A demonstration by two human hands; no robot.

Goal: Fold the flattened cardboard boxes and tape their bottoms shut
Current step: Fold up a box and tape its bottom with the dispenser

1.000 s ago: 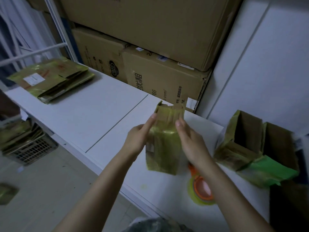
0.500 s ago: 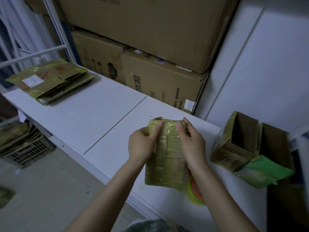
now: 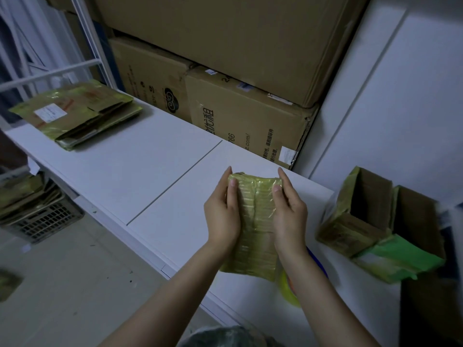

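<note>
Left hand [image 3: 221, 217] and right hand [image 3: 290, 216] are each curled round a side of the small yellow-green taped cardboard box [image 3: 253, 221], thumbs pressed on its upper face, holding it over the white tabletop [image 3: 150, 171] by the near edge, half hiding a yellow tape roll [image 3: 288, 289].

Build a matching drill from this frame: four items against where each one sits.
Items
1. small box
2. flattened stack
3. tape roll
4. open boxes

Places
A. far left end of the table
B. held between the left hand and right hand
C. right side of the table, insides visible
D. on the table, partly hidden by the right forearm

Pairs: 1-B, 2-A, 3-D, 4-C
</note>
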